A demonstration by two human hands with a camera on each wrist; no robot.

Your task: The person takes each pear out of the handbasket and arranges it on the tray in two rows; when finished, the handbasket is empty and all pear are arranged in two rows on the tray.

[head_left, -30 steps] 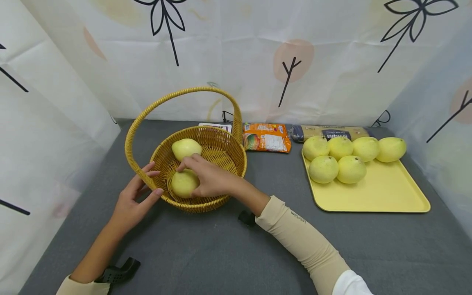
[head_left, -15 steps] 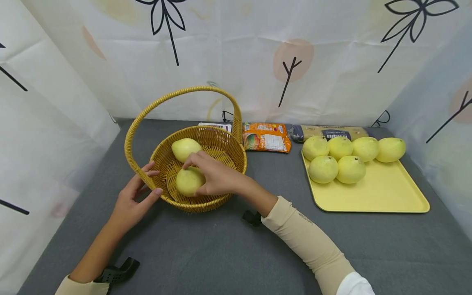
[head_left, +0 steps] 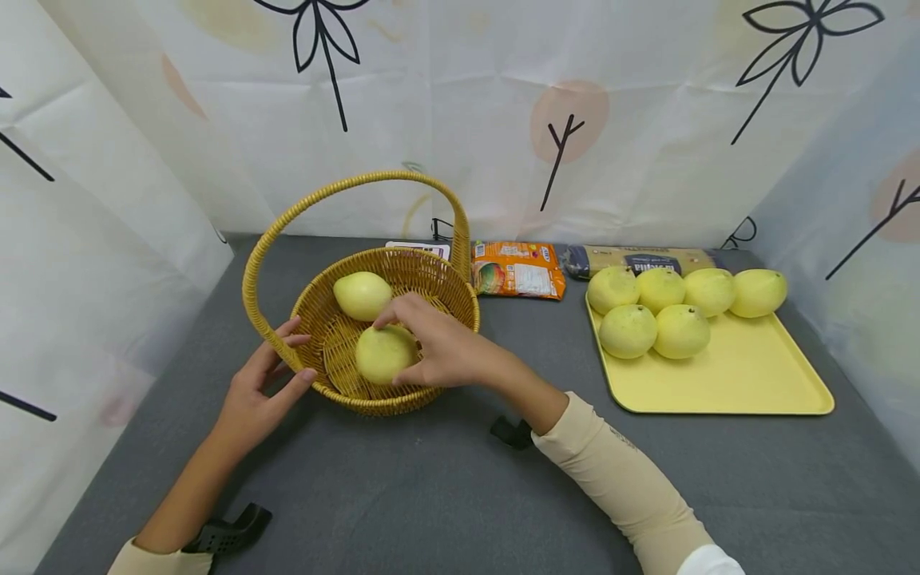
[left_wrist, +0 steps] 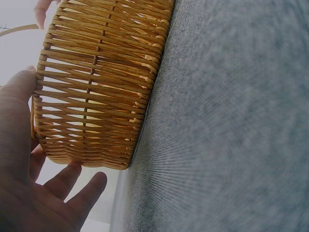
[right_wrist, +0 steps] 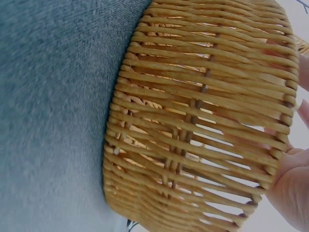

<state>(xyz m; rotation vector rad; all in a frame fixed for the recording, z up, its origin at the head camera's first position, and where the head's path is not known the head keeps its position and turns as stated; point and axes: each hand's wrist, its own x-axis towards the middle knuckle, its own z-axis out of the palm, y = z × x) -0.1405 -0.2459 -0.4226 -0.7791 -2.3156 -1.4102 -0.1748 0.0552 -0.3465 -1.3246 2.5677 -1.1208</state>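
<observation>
A round wicker basket (head_left: pixel 463 319) with a tall arched handle stands on the grey cloth. My left hand (head_left: pixel 255 399) holds its left rim, thumb and fingers on either side of the handle's foot. In the left wrist view, the left fingers (left_wrist: pixel 65 181) lie spread by the woven wall. My right hand (head_left: pixel 449 347) reaches over the near right rim and grips a rounded pale yellow fruit (head_left: pixel 384 354) inside the basket. A second pale yellow fruit (head_left: pixel 362 296) lies behind it, touching no hand. The basket wall hides much of the right hand in the right wrist view.
On the right, a yellow tray (head_left: pixel 762 375) bears several similar fruits (head_left: pixel 683 331) along its back and left. An orange packet (head_left: pixel 519 270), a long brown pack (head_left: pixel 647 259) and a white label-like item (head_left: pixel 424 247) lie at the table's back edge, before a patterned curtain (head_left: pixel 474 160).
My right hand has shifted the front fruit rightward inside the basket, away from the left rim. The left hand, the basket and the rear fruit stay put.
</observation>
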